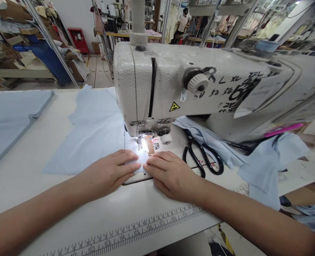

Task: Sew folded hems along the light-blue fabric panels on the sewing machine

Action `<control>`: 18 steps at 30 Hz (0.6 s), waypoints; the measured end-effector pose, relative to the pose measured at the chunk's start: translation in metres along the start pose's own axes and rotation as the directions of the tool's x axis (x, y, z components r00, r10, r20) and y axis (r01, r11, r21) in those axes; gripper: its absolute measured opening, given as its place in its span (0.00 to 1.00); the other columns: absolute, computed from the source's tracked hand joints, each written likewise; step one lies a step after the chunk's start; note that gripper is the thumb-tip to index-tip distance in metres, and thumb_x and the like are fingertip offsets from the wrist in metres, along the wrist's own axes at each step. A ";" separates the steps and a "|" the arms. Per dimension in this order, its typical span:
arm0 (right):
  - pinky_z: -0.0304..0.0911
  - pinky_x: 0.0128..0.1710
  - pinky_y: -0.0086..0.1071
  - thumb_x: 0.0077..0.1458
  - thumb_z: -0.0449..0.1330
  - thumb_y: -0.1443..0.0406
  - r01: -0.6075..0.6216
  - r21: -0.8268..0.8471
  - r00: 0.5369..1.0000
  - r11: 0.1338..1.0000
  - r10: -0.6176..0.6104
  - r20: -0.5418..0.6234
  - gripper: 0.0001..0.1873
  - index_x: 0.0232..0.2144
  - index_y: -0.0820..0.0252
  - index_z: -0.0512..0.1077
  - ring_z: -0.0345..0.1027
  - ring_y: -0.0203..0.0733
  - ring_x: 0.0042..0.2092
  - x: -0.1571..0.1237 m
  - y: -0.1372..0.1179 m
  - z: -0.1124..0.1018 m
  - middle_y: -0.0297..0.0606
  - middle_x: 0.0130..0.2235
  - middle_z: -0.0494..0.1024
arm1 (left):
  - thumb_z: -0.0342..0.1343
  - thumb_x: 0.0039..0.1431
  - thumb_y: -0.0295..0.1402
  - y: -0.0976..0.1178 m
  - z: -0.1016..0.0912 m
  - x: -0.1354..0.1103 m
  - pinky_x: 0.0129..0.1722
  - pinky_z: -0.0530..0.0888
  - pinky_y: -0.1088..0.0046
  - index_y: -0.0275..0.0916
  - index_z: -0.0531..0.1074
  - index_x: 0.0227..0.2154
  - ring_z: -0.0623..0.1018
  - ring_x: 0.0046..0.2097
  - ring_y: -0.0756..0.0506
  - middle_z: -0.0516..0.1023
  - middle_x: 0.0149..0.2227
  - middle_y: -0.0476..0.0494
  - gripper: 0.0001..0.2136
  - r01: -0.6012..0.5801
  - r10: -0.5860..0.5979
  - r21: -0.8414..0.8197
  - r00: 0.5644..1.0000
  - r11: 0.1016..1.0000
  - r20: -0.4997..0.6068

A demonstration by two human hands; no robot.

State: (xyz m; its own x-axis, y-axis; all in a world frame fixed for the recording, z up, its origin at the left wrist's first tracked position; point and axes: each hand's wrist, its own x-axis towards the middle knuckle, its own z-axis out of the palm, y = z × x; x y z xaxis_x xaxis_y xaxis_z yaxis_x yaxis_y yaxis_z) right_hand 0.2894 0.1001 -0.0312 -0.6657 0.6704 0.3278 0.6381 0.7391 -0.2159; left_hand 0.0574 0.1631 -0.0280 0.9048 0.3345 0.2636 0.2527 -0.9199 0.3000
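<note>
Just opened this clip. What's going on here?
A person's left hand and right hand rest flat on pale blue cloth on a white table, right in front of the metal presser foot of a white industrial sewing machine. Black-handled scissors lie to the right of the hands.

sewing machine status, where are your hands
Left hand and right hand flat on pale blue fabric. Fingertips nearly meeting just in front of presser foot. Black-handled scissors lying beside right hand.
</note>
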 end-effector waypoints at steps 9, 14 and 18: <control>0.58 0.51 0.44 0.61 0.49 0.67 -0.127 -0.118 0.992 0.985 0.123 -0.042 0.16 0.48 0.67 0.69 0.59 0.52 0.53 0.011 0.007 0.007 0.48 0.48 0.72 | 0.44 0.68 0.34 -0.030 -0.003 0.005 0.54 0.71 0.63 0.42 0.70 0.51 0.69 0.55 0.43 0.70 0.54 0.41 0.15 0.052 -0.051 0.033 0.999 0.998 -0.007; 0.57 0.51 0.44 0.62 0.49 0.65 -0.173 -0.164 0.985 0.971 0.168 -0.044 0.17 0.51 0.65 0.67 0.57 0.53 0.55 0.010 0.009 0.008 0.48 0.50 0.71 | 0.45 0.67 0.35 -0.039 -0.004 0.003 0.56 0.68 0.60 0.42 0.70 0.51 0.68 0.56 0.42 0.69 0.56 0.40 0.14 0.083 -0.083 0.063 0.997 0.995 -0.004; 0.59 0.49 0.43 0.62 0.49 0.66 -0.176 -0.163 0.984 0.971 0.169 -0.057 0.16 0.49 0.66 0.69 0.61 0.50 0.50 0.009 0.008 0.004 0.47 0.48 0.72 | 0.45 0.66 0.34 -0.033 -0.004 0.002 0.54 0.71 0.62 0.41 0.71 0.49 0.71 0.54 0.43 0.70 0.54 0.39 0.14 0.103 -0.096 0.053 0.987 0.993 -0.128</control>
State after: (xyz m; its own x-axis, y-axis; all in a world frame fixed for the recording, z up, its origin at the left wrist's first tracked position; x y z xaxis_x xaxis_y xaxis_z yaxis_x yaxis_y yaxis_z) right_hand 0.2868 0.1117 -0.0339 -0.5251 0.7810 0.3382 0.8000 0.5885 -0.1171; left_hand 0.0491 0.1950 -0.0339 0.8251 0.4446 0.3487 0.3627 -0.8899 0.2764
